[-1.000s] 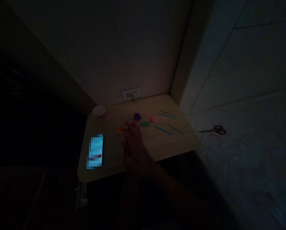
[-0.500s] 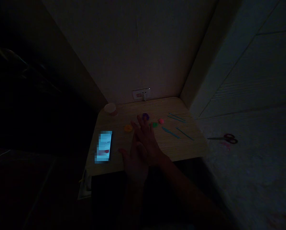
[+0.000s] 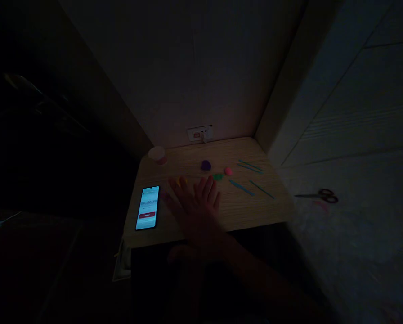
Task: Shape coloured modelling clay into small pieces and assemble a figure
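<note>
My right hand [image 3: 196,220] lies flat across my left hand [image 3: 211,191], palm down, its fingers stretched toward the upper left. The left hand's fingertips stick out past it, straight and pointing away from me. Whether anything lies between the palms is hidden. Just beyond the fingers are a yellow lump [image 3: 180,181], partly covered, a green lump [image 3: 217,177], a small pink ball [image 3: 228,171] and a dark purple lump [image 3: 206,165]; they look like modelling clay. The scene is very dark.
A lit phone [image 3: 148,208] rests at the table's left. Behind it stands a pale tub [image 3: 157,154]. Blue and green thin tools [image 3: 242,187] lie on the right of the wooden table [image 3: 255,211]. Scissors [image 3: 319,195] are off to the right. A socket [image 3: 199,133] is on the wall.
My right hand has slid toward me and left over the left hand, its fingers now angled left and partly covering the yellow lump. The purple lump shows fully now.
</note>
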A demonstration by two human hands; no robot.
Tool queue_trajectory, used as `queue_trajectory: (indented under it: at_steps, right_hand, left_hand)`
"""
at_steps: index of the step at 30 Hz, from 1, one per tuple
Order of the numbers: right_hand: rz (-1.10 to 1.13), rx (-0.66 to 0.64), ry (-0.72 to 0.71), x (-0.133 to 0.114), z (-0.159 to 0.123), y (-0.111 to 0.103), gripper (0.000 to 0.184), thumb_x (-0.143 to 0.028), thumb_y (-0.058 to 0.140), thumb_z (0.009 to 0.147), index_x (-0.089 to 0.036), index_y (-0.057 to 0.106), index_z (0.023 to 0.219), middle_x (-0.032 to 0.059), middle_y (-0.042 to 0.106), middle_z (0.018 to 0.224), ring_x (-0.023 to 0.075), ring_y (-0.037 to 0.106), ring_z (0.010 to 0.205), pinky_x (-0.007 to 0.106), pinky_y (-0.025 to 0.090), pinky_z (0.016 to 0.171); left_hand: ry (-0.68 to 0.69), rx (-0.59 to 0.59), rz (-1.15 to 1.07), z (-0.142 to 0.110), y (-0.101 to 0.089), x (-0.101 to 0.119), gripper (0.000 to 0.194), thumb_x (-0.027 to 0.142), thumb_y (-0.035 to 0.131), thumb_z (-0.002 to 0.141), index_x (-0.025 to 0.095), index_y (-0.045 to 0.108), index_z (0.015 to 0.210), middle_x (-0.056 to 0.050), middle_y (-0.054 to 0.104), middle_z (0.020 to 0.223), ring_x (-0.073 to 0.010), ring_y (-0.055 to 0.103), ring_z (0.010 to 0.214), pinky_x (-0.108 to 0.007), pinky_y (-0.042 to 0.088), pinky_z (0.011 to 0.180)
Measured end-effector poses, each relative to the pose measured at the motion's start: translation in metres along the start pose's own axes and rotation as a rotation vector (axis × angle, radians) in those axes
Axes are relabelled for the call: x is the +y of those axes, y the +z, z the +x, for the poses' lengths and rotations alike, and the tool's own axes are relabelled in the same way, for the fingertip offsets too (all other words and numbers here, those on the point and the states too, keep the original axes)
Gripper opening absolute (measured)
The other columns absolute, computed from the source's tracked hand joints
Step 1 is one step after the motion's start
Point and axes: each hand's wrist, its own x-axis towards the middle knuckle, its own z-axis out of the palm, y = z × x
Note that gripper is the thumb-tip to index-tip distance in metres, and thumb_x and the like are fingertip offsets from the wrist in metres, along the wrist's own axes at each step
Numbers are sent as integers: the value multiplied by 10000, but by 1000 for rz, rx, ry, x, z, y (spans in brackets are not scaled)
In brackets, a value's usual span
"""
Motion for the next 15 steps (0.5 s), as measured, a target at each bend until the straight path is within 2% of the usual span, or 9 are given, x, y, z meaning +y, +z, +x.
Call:
queue_trajectory:
  at_steps: [1, 3, 4, 6, 8, 10, 12, 15]
  right_hand:
    - [25, 7, -23, 4, 4, -6, 963, -672, 741, 866, -404, 283, 1669, 58, 217, 1773, 510, 6, 1621, 797, 18, 1241]
    - [96, 59, -38, 16, 13, -21, 894, -704, 618, 934, -356, 259, 1675, 75, 195, 1775, 449, 15, 1638, 746, 52, 1265]
    - [134, 106, -37, 23, 18, -30, 796, -698, 526, 983, -352, 287, 1660, 73, 211, 1768, 421, 36, 1643, 737, 66, 1266]
    - [175, 284, 9, 38, 25, -44, 651, -685, 370, 1040, -339, 394, 1591, 84, 273, 1739, 392, 63, 1644, 745, 78, 1254]
    - [179, 392, 54, 51, 27, -53, 594, -661, 335, 1057, -312, 477, 1517, 103, 327, 1705, 376, 101, 1637, 728, 108, 1253]
    - [187, 480, 97, 60, 26, -57, 540, -622, 345, 1070, -285, 549, 1440, 122, 411, 1646, 352, 231, 1597, 672, 165, 1265]
    - [227, 546, 156, 66, 21, -61, 486, -586, 372, 1077, -265, 618, 1348, 132, 550, 1516, 314, 434, 1474, 591, 268, 1251]
    - [322, 532, 255, 70, 8, -65, 418, -571, 454, 1060, -258, 710, 1169, 92, 723, 1213, 265, 636, 1186, 508, 400, 1176]
  left_hand:
    - [-40, -35, -92, 1, -2, 1, 864, 898, 369, 864, 379, 505, 1541, -71, 507, 1624, -363, 316, 1602, -602, 400, 1223]
    - [-142, -43, -257, 0, -6, 1, 837, 871, 354, 896, 326, 563, 1496, -99, 571, 1566, -341, 423, 1550, -568, 402, 1240]
    - [-200, -33, -307, -3, -8, -1, 781, 835, 392, 915, 317, 596, 1463, -98, 606, 1530, -330, 468, 1522, -550, 401, 1249]
    - [-283, 2, -360, -10, -10, -7, 621, 721, 540, 929, 307, 670, 1373, -86, 668, 1456, -317, 532, 1471, -515, 411, 1252]
    - [-293, 27, -369, -15, -14, -12, 501, 594, 707, 883, 274, 735, 1267, -92, 716, 1380, -318, 592, 1409, -481, 455, 1217]
    - [-256, 48, -351, -14, -20, -14, 461, 501, 826, 817, 219, 771, 1178, -113, 754, 1296, -311, 661, 1315, -431, 520, 1142]
    - [-230, 74, -341, -9, -27, -13, 464, 472, 887, 773, 186, 784, 1123, -125, 787, 1196, -283, 734, 1173, -378, 586, 1024]
    - [-196, 103, -339, 0, -36, -7, 473, 478, 924, 738, 163, 778, 1059, -99, 808, 981, -199, 778, 830, -293, 632, 760]
